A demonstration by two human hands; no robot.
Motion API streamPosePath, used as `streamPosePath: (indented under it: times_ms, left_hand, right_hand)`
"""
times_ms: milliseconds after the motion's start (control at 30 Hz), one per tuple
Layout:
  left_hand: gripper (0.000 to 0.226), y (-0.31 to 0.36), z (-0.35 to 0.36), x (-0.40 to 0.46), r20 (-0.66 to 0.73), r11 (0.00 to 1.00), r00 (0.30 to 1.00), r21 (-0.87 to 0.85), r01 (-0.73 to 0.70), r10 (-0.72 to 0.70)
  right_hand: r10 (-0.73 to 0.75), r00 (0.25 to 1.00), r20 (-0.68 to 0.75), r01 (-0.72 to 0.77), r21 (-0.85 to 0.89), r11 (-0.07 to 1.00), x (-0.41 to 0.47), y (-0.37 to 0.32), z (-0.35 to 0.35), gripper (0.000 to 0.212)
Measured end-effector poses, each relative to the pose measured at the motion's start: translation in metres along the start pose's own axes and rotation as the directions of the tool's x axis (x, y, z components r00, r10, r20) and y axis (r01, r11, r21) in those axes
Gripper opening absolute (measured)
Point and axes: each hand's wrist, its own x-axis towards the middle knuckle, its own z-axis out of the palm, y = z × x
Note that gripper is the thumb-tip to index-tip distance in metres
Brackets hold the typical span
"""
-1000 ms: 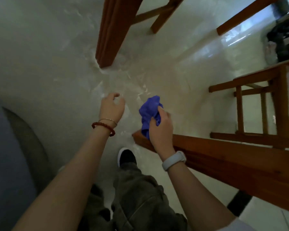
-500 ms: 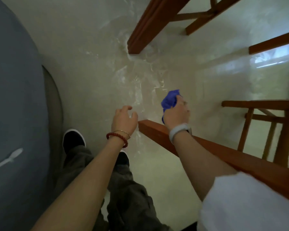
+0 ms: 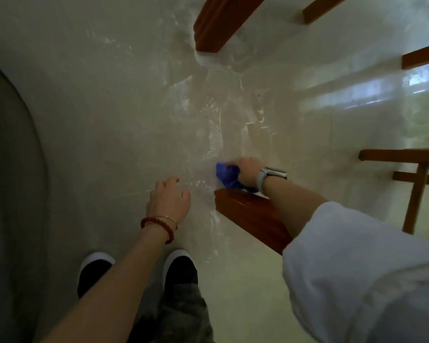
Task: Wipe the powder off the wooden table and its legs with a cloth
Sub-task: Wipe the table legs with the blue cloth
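No legible text, label, brand, number or sign is found on any surface in view. The watch (image 3: pixel 270 176) on the right wrist shows its band and case edge only; no readable display.

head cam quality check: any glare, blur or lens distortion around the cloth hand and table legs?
Head view: dim overall; window glare streaks the glossy floor at upper right. Wide-angle bowing curves the grey edge at left and splays the near table leg and far table leg. The right hand gripping the blue cloth is slightly soft; the left hand is sharper. White powder smears read clearly.
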Motion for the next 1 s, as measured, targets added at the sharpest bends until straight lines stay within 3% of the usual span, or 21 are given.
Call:
streamPosePath:
  times_ms: [100, 167, 200, 233, 267, 333, 400, 467, 567, 667, 733, 867, 933, 1000]
  left_hand:
    - [0.046, 0.001, 0.0, -0.001, 0.03, 1.0, 0.999, 0.007, 0.017, -0.017]
    - [0.045, 0.006, -0.002, -0.011, 0.038, 1.0, 0.999, 0.006, 0.006, -0.006]
    - [0.044, 0.01, -0.004, -0.018, 0.037, 1.0, 0.999, 0.0, 0.0, 0.0]
    - [0.044, 0.014, -0.008, -0.025, 0.036, 1.0, 0.999, -0.007, -0.006, 0.006]
    - [0.044, 0.018, -0.012, -0.032, 0.031, 1.0, 0.999, -0.013, -0.014, 0.014]
    - [0.044, 0.024, -0.021, -0.046, 0.009, 0.999, 0.999, -0.019, -0.038, 0.038]
    - [0.044, 0.029, -0.029, -0.058, -0.016, 0.999, 0.999, -0.028, -0.047, 0.046]
    - [0.043, 0.031, -0.034, -0.071, -0.021, 0.999, 0.999, -0.04, -0.028, 0.027]
    - [0.043, 0.035, -0.04, -0.096, -0.003, 0.998, 1.0, -0.068, -0.006, 0.006]
    - [0.044, 0.041, -0.048, -0.12, -0.001, 0.995, 1.0, -0.094, 0.023, -0.023]
    - [0.044, 0.043, -0.056, -0.132, -0.041, 0.993, 0.998, -0.11, 0.038, -0.042]
    - [0.043, 0.043, -0.069, -0.151, -0.121, 0.997, 0.992, -0.063, 0.036, -0.043]
    - [0.044, 0.043, -0.073, -0.162, -0.122, 0.998, 0.991, -0.025, 0.053, -0.055]
    - [0.044, 0.044, -0.074, -0.178, -0.122, 0.998, 0.991, 0.005, 0.058, -0.057]
  right_hand:
    - [0.026, 0.938, 0.345, -0.032, 0.012, 0.999, -0.009, -0.011, -0.004, 0.045]
    - [0.073, 0.815, 0.574, -0.083, -0.009, 0.996, -0.027, -0.015, -0.037, 0.048]
    - [0.087, 0.762, 0.641, -0.086, -0.033, 0.996, -0.038, -0.016, -0.057, 0.051]
    - [0.082, 0.756, 0.649, -0.093, -0.017, 0.996, -0.05, -0.017, -0.075, 0.051]
    - [0.06, 0.8, 0.596, -0.106, 0.042, 0.993, -0.062, -0.018, -0.089, 0.049]
    - [-0.019, 0.948, 0.319, -0.048, 0.199, 0.979, -0.077, -0.02, -0.097, 0.045]
    - [-0.044, 0.994, 0.097, 0.023, 0.206, 0.978, -0.091, -0.022, -0.08, 0.044]
    - [-0.019, 0.993, 0.118, 0.02, -0.012, 1.0, -0.106, -0.023, -0.046, 0.04]
    - [-0.031, 0.991, 0.129, 0.071, -0.314, 0.947, -0.142, -0.037, -0.012, 0.026]
    - [-0.167, 0.967, 0.191, 0.225, -0.336, 0.915, -0.17, -0.061, -0.007, 0.014]
    - [-0.233, 0.954, 0.19, 0.286, -0.34, 0.896, -0.184, -0.071, -0.007, 0.019]
    - [-0.221, 0.975, 0.007, 0.179, -0.613, 0.769, -0.208, -0.067, 0.002, 0.031]
    - [-0.178, 0.979, 0.103, 0.202, -0.634, 0.746, -0.228, -0.065, 0.024, 0.03]
    - [-0.126, 0.967, 0.221, 0.223, -0.496, 0.839, -0.256, -0.063, 0.052, 0.024]
